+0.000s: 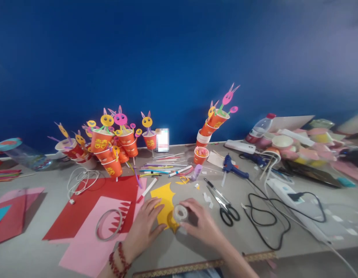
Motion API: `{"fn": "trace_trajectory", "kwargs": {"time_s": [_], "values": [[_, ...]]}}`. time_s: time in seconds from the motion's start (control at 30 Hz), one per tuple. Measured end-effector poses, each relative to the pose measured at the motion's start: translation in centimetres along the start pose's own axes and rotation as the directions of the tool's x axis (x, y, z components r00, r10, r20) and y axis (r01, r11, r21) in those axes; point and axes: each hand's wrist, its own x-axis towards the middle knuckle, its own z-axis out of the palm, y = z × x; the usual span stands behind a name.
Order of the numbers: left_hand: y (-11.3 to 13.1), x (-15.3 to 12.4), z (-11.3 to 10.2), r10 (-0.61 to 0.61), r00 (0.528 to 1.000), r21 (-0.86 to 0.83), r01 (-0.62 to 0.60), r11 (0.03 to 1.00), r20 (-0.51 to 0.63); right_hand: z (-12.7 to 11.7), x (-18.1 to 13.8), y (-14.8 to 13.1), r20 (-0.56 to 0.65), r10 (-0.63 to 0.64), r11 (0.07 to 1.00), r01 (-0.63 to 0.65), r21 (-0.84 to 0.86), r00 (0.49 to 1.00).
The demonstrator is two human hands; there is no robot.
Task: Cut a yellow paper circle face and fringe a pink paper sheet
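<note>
My left hand (144, 226), with red beaded bracelets at its wrist, lies with fingers spread on the left edge of a yellow paper sheet (163, 196) that has scalloped cut edges. Between thumb and fingers, my right hand (202, 224) holds a roll of clear tape (176, 212) over the right side of that sheet. Just left of my left hand, pink paper (89, 227) overlaps red paper (71, 210), and a silvery ring (97, 227) lies on the pink. To the right of my right hand are black-handled scissors (227, 216) and a pen (215, 189).
Orange paper cups (102, 141) with bunny-like figures stand along the blue wall. A blue glue gun (235, 170), its looping black cable and a white power strip (300, 214) lie to the right. Several markers and sticks (164, 168) lie behind the yellow sheet.
</note>
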Motion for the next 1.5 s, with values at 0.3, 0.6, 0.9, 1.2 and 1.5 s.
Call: {"fn": "trace_trajectory", "kwargs": {"time_s": [0.3, 0.6, 0.9, 1.2, 1.5], "values": [[1.5, 1.5, 1.3, -0.004, 1.000, -0.141, 0.007, 0.990, 0.027, 3.2, 0.1, 1.2, 0.057, -0.083, 0.957, 0.095, -0.274, 0.995], [1.1, 1.6, 1.3, -0.003, 0.998, -0.132, 0.011, 0.991, 0.056, 2.4, -0.8, 1.8, 0.099, -0.114, 0.945, 0.138, -0.296, 0.989], [0.8, 1.4, 1.5, 0.010, 0.998, -0.117, -0.004, 0.993, 0.058, 2.4, -0.8, 2.0, 0.100, -0.135, 0.936, 0.160, -0.314, 0.986], [0.7, 1.5, 1.5, 0.008, 0.998, -0.112, -0.001, 0.994, 0.068, 2.4, -0.9, 1.8, 0.100, -0.129, 0.932, 0.155, -0.328, 0.987], [0.1, 1.0, 1.4, 0.002, 0.999, -0.178, 0.006, 0.984, 0.046, 2.4, -0.9, 1.7, 0.088, -0.140, 0.932, 0.161, -0.324, 0.986]]}}
